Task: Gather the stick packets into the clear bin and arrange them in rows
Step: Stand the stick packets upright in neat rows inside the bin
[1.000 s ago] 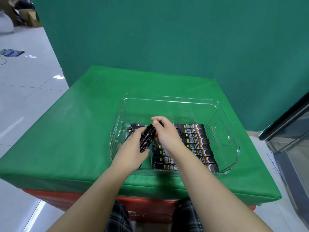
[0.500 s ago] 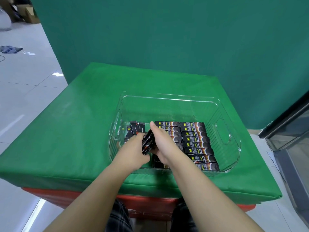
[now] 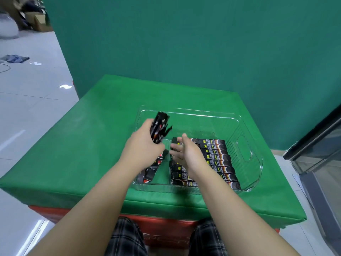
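Your left hand (image 3: 143, 146) grips a loose, splayed bundle of stick packets (image 3: 159, 129), raised over the left side of the clear bin (image 3: 247, 174) on the green bench (image 3: 103, 145). Below it, a few stray packets (image 3: 149, 174) lie crooked by the near-left wall. Square the bundle's ends before lowering it. Your right hand (image 3: 188, 152) hovers open and empty over the finished rows (image 3: 215, 156) on the right; use it to hold that edge straight while you set the next row beside it.

Packet rows (image 3: 215, 159) right in bin (image 3: 245, 182), loose packets (image 3: 149, 174) left
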Demonstrator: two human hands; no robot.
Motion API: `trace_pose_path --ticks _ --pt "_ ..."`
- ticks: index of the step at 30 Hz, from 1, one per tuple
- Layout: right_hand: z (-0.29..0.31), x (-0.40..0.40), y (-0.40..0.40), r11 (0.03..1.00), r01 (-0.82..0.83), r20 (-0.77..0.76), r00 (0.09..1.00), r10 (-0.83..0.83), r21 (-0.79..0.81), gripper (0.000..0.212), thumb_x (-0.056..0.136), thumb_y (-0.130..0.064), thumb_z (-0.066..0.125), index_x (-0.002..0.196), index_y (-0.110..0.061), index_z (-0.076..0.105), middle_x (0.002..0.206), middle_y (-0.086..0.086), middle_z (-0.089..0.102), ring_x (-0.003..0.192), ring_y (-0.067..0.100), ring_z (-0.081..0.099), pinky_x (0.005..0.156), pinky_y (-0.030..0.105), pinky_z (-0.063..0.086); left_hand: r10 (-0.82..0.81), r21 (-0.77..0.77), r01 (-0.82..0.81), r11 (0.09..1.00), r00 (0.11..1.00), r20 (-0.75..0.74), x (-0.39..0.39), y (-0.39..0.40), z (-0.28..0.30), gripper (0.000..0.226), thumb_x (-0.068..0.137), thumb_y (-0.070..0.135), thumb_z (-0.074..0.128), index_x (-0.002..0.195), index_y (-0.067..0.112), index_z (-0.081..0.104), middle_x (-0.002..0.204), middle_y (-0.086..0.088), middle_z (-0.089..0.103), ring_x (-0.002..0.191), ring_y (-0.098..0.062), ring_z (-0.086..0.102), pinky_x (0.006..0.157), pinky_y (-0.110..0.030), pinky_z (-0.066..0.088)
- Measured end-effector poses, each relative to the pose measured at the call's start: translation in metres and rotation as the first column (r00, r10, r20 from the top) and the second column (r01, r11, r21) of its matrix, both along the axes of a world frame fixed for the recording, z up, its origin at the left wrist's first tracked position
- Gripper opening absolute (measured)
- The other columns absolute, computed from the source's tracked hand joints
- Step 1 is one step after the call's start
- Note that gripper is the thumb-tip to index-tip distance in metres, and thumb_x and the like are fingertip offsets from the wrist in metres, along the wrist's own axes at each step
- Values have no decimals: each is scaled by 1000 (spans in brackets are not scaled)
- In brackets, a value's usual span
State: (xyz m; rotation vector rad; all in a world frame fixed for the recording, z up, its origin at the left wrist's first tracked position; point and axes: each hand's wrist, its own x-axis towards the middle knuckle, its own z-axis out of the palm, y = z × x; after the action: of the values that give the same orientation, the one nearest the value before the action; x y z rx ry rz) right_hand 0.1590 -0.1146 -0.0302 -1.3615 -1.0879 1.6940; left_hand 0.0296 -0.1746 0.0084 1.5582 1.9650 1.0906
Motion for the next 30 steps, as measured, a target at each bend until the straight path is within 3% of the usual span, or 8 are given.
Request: trace_pose_path --ticks 4,8,14,16,21,25,27,30 --pt "-6 -14 -10 993 -116 174 978 116 -12 44 102 -29 36 137 -2 39 126 20 57 96 27 62 89 35 51 80 44 -82 996 995 55 -25 -8 27 39 76 10 65 108 27 51 89 7 64 85 -22 60 78 -34 49" --pt "-16 -33 -14 979 -201 350 915 202 -42 48 100 -26 38 135 8 39 67 5 43 59 18 44 64 29 43 150 -25 -149 988 988 33 -45 -22 25 39 78 7 63 109 25 48 82 9 57 78 -21 58 69 -32 46" --pt "-27 -61 -5 945 -325 708 676 205 37 62 94 -32 52 144 -10 23 136 14 40 100 24 54 81 35 50 120 -164 -128 978 991 -55 -56 -21 16 32 79 6 60 101 25 46 76 1 58 70 -23 59 63 -34 47" --pt "-29 -70 -1 919 -393 799 562 215 29 70 89 -40 59 142 -12 23 143 14 31 126 32 38 102 42 40 107 -198 -106 974 994 -9 -59 -18 12 26 79 4 61 89 23 47 73 -1 57 64 -20 55 60 -33 46" --pt "-35 -89 14 910 -403 844 450 291 -100 95 83 -54 63 147 -7 11 144 18 32 132 34 30 104 40 34 102 -212 -81 974 991 88 -64 -16 6 25 80 3 62 82 24 49 67 2 58 49 -13 49 49 -26 39" --pt "-56 -102 32 920 -383 770 562 301 -80 85 72 -41 74 137 -5 33 127 18 47 119 34 46 98 41 44 80 -209 -50 977 988 135 -66 -16 2 24 79 3 62 85 24 51 68 1 60 48 -16 48 49 -26 38" --pt "-65 -106 43 938 -344 671 687 279 -38 46 64 -32 66 99 -7 51 93 15 53 76 25 54 60 32 47 68 -209 -37 977 987 143 -68 -16 2 23 80 6 62 89 25 53 73 -2 64 47 -15 47 48 -26 38" --pt "-56 -103 49 942 -336 599 756 264 10 24 83 -19 54 65 -12 40 67 4 39 56 16 35 58 32 37 56 -219 -19 975 985 161 -69 -17 1 23 82 8 62 94 26 54 80 -6 67 42 -11 44 46 -24 36"
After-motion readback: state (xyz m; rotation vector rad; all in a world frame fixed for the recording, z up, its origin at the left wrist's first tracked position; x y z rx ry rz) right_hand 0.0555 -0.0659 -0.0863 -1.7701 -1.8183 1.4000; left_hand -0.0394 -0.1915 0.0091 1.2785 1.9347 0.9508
